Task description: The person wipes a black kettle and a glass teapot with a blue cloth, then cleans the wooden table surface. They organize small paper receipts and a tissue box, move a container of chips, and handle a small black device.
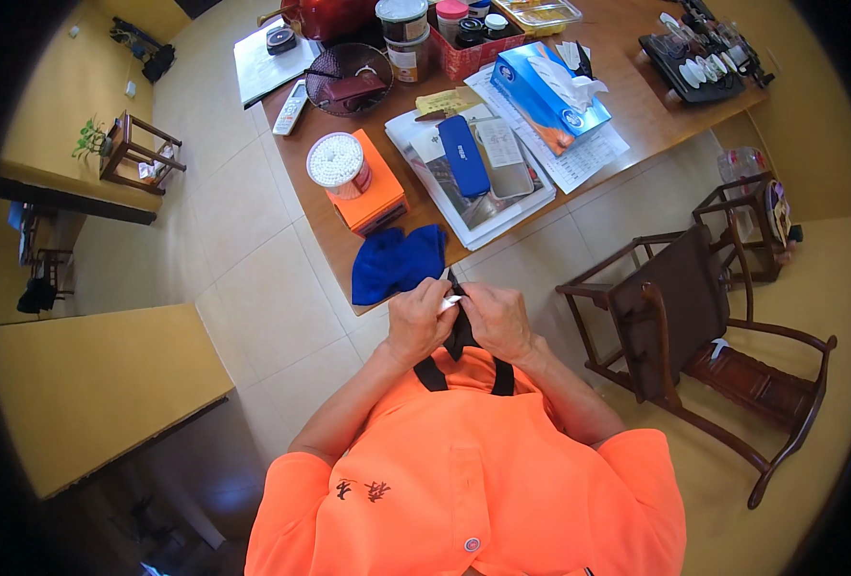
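Observation:
Close in front of my body, just off the table's near edge, my two hands meet. My left hand (pixel 421 319) is closed, with a small white piece (pixel 450 302), like folded tissue or cloth, poking out by its thumb and fingers. Beside it my right hand (pixel 498 319) is closed on a thin dark object (pixel 458 286), whose kind I cannot make out. Black fabric or strap (pixel 459 338) shows below and between the hands. Just beyond my left hand, a crumpled blue cloth (pixel 397 264) lies on the table corner.
On the wooden table (pixel 334 240) are an orange box (pixel 379 206), a tub of cotton swabs (pixel 338 163), a blue case (pixel 465 156) on papers, a blue tissue box (pixel 550 96), a remote (pixel 291 108) and a mesh basket (pixel 349 82). A wooden armchair (pixel 675 317) stands right.

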Action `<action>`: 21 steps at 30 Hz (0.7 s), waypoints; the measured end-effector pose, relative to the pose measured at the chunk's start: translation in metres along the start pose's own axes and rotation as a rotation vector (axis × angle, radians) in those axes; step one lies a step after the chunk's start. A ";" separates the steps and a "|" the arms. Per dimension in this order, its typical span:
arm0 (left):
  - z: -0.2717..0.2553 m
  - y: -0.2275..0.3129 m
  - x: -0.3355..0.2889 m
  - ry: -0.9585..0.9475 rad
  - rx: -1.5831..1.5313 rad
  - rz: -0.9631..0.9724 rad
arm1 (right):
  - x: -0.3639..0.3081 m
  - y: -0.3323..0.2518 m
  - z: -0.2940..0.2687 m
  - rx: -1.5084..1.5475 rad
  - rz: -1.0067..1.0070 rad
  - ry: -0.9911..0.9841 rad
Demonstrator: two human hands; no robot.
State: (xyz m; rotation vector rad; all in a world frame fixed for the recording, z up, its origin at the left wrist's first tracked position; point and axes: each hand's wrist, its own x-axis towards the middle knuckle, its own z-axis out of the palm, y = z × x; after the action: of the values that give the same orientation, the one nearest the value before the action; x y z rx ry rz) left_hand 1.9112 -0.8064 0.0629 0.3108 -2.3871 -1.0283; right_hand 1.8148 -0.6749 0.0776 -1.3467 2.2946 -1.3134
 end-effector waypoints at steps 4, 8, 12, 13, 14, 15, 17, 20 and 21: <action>0.003 -0.002 0.002 0.042 -0.124 -0.034 | 0.002 0.001 -0.012 0.149 0.112 -0.064; 0.003 -0.001 0.000 0.000 -0.089 -0.014 | 0.005 -0.003 -0.018 0.105 0.049 -0.077; 0.002 0.000 0.001 -0.013 -0.031 0.046 | 0.002 -0.011 -0.017 0.088 0.065 -0.036; 0.003 -0.001 0.001 -0.014 -0.019 0.061 | 0.002 -0.011 -0.016 0.085 0.063 -0.022; 0.004 -0.001 0.001 -0.016 -0.009 0.077 | 0.001 -0.010 -0.015 0.082 0.063 -0.008; 0.004 -0.001 0.001 -0.022 -0.006 0.082 | 0.001 -0.009 -0.013 0.078 0.054 0.019; 0.005 0.000 0.002 -0.034 0.000 0.091 | 0.000 -0.005 -0.010 0.072 0.036 0.073; 0.006 0.005 0.002 -0.031 -0.023 0.031 | 0.001 -0.001 -0.010 0.054 0.011 0.076; 0.006 0.005 0.003 -0.030 0.006 0.039 | 0.001 0.000 -0.010 0.009 -0.008 0.055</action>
State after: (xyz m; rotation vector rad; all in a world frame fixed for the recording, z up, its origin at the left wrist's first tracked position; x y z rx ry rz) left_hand 1.9057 -0.8003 0.0640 0.2509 -2.4139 -1.0150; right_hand 1.8091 -0.6697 0.0832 -1.3347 2.3182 -1.3777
